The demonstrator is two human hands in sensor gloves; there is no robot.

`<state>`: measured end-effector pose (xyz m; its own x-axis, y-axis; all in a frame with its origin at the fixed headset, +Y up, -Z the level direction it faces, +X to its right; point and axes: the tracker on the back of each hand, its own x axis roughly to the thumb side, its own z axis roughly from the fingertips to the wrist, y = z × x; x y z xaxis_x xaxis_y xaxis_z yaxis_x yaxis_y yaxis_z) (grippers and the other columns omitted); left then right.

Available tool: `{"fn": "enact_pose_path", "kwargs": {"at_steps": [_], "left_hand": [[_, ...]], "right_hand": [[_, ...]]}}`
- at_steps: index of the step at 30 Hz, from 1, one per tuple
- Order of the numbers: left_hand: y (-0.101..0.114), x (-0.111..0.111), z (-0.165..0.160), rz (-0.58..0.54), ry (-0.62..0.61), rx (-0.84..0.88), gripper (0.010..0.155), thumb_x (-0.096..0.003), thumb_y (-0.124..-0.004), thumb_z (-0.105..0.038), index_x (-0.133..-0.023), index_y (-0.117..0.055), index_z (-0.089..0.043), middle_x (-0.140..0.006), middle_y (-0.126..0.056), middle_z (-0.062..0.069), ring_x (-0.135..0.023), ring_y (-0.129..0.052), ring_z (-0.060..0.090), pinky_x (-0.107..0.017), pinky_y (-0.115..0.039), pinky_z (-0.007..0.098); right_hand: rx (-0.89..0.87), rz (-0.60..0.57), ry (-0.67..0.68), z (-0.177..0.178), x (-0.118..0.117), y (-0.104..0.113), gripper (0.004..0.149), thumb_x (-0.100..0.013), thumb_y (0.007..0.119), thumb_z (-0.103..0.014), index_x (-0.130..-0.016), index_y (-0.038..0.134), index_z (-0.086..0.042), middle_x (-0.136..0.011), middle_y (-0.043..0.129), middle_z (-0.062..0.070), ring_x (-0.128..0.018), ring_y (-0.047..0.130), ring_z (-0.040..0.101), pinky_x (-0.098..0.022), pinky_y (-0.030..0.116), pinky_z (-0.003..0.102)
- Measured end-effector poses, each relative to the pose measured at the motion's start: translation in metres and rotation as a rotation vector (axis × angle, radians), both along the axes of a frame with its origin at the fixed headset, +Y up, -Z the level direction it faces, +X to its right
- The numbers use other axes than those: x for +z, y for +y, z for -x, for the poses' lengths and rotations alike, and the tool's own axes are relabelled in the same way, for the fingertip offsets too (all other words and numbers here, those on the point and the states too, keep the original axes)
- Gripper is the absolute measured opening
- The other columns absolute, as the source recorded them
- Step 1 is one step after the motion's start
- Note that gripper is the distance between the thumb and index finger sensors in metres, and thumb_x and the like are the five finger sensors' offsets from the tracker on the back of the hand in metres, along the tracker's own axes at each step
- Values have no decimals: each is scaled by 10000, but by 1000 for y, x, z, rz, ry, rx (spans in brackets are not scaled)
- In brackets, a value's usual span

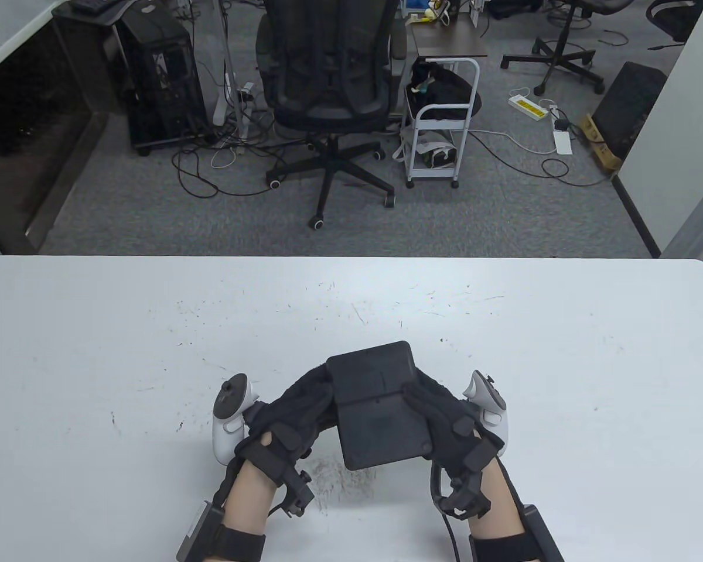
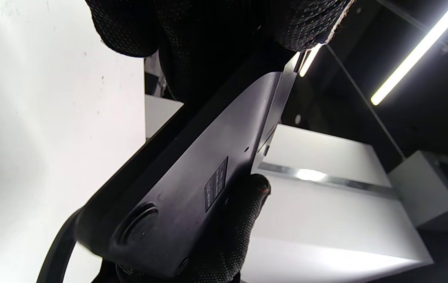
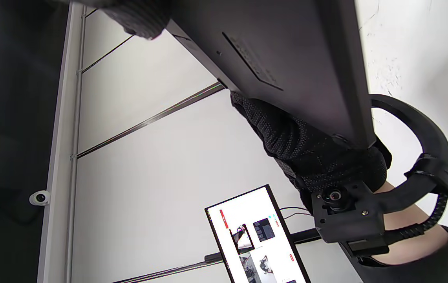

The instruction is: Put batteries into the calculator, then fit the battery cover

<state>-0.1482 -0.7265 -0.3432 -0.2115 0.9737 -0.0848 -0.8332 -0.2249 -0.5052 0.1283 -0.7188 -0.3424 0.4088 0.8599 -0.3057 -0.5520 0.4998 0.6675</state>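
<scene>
A black calculator is held back side up, just above the white table, near its front edge. My left hand grips its left edge and my right hand grips its right edge. The back shows a seam across its middle; I cannot tell whether the battery cover is on. The left wrist view shows the calculator's back with a label and a round foot, with gloved fingers over its far end. In the right wrist view the calculator fills the top. No loose batteries or cover are in view.
The table has scuff marks, densest below the calculator. Beyond the far edge stand an office chair and a small white cart on the floor. A monitor shows in the right wrist view.
</scene>
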Motion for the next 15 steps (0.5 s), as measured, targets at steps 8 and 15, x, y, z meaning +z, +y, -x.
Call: {"fn": "enact_pose_path", "kwargs": {"at_steps": [8, 15], "left_hand": [[1, 1, -2, -2, 0, -8, 644, -558, -737, -457, -1113, -537, -201, -1003, -869, 15, -828, -966, 184, -728, -720, 507], [0, 0, -1, -8, 13, -46, 651, -561, -732, -470, -1117, -534, -195, -1006, -865, 23, -834, -958, 198, -728, -711, 519]], "right_hand": [[21, -30, 6, -1, 0, 2, 681, -510, 781, -366, -1059, 441, -149, -1056, 652, 175, -855, 821, 467, -544, 796, 550], [13, -13, 4, -1, 0, 0, 680, -509, 787, -364, -1060, 446, -156, -1056, 653, 175, -854, 820, 472, -545, 795, 551]]}}
